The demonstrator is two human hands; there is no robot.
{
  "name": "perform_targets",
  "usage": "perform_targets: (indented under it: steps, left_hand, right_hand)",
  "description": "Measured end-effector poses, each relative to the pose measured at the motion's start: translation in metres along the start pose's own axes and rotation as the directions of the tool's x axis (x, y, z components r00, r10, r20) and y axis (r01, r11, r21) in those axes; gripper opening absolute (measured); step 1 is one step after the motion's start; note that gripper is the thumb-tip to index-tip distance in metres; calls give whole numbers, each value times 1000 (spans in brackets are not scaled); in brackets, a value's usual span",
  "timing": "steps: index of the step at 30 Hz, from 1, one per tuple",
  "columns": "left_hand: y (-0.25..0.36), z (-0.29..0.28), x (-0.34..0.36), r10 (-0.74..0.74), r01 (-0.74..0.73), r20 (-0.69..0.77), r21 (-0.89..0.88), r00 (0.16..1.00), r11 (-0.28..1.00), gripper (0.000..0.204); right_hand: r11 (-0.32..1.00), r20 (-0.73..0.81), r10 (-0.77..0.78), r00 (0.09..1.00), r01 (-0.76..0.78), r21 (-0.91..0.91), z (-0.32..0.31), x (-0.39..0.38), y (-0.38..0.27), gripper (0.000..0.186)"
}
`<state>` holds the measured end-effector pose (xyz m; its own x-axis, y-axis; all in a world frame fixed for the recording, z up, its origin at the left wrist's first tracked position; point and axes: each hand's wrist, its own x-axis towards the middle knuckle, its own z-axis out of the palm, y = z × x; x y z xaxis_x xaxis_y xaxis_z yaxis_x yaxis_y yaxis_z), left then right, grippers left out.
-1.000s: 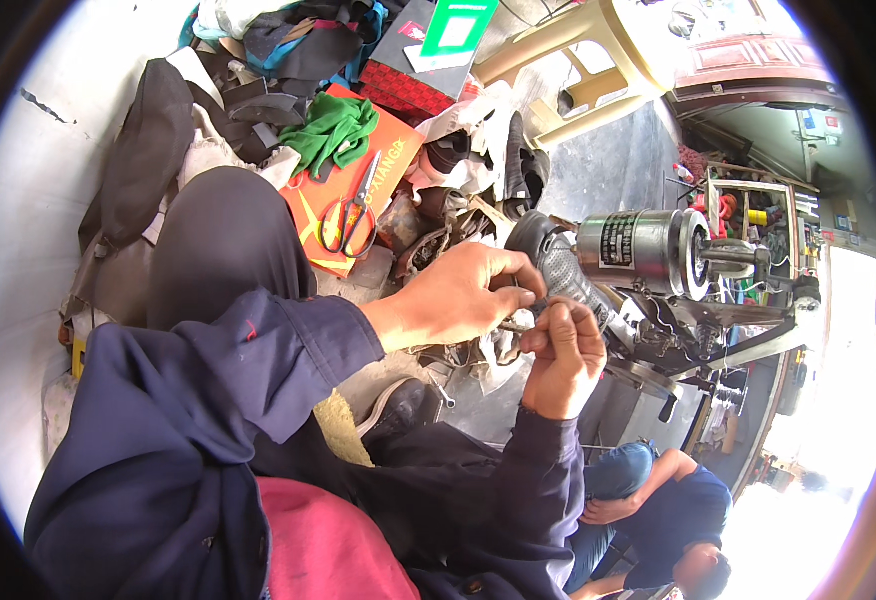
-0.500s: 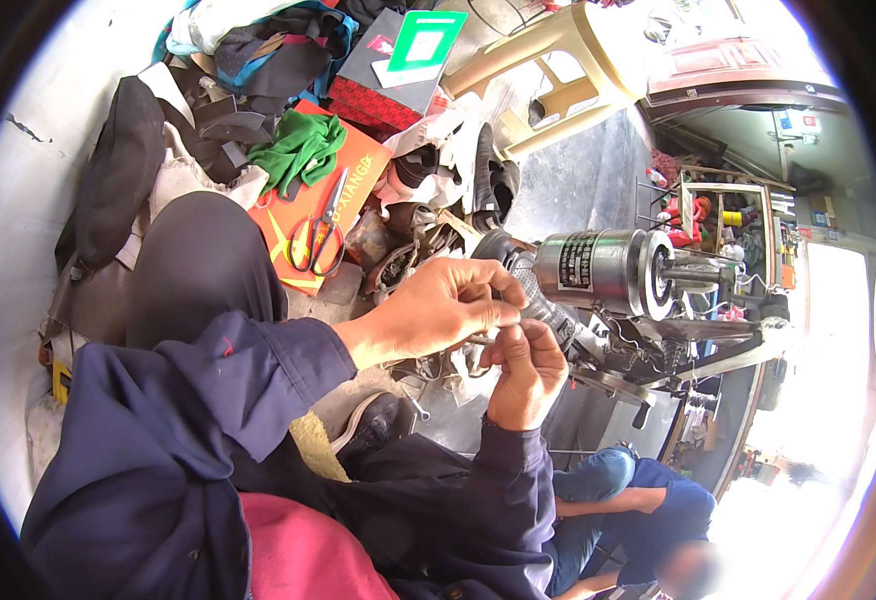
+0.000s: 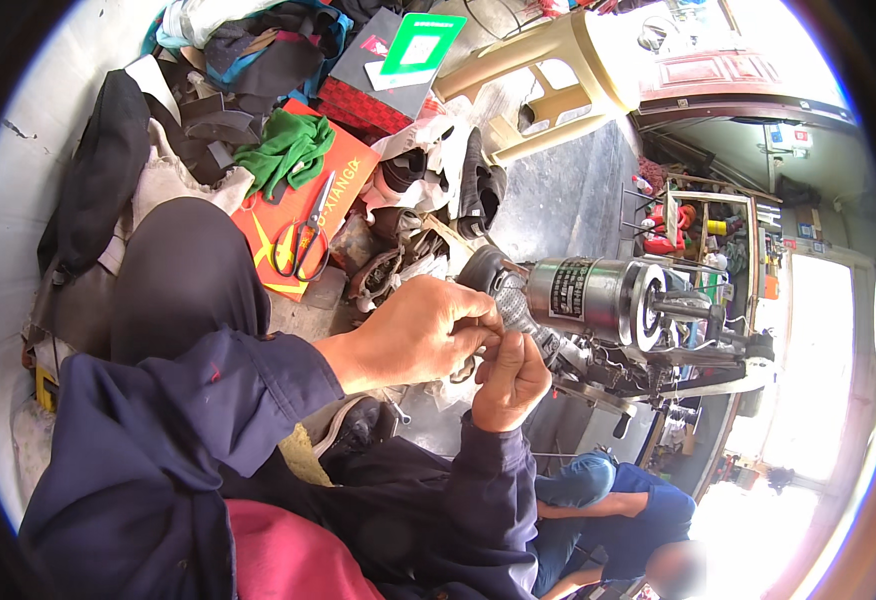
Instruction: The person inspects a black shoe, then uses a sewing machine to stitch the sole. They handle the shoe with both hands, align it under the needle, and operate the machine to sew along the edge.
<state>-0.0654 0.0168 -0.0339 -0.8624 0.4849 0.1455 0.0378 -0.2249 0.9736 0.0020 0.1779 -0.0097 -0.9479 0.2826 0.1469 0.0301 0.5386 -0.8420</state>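
Observation:
My left hand [image 3: 430, 332] and my right hand [image 3: 508, 380] meet in front of a metal sewing machine, both with fingers pinched close together on something small that I cannot make out, partly hidden by the fingertips. Just beyond them, a grey mesh shoe [image 3: 515, 300] with a dark sole sits at the machine, beside its shiny steel cylinder [image 3: 583, 290]. Scissors with orange and black handles [image 3: 302, 240] lie on an orange box [image 3: 340, 165] up and left of my hands, near a green cloth [image 3: 273, 140].
Piles of fabric scraps [image 3: 98, 170] and shoes [image 3: 403, 170] surround the box. A beige plastic stool [image 3: 538, 130] lies on the floor [image 3: 578, 190]. A cluttered rack [image 3: 708, 225] stands behind the machine. Another person [image 3: 618, 520] in blue sits at the lower right.
My two hands have shifted down and left in the picture along with the machine and surroundings, as the view turned. The fingers are still pinched together at the same small spot.

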Motion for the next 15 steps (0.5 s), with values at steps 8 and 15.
perform_targets:
  steps: [8, 15]
  left_hand:
    - [0, -15, 9, 180, -132, -220, 215, 959, 968, 14]
    - [-2, -21, 22, 260, -171, -261, 321, 929, 932, 15]
  right_hand:
    - [985, -167, -163, 973, 151, -79, -10, 12, 0, 53]
    - [981, -401, -190, 896, 184, -54, -26, 15, 19, 35]
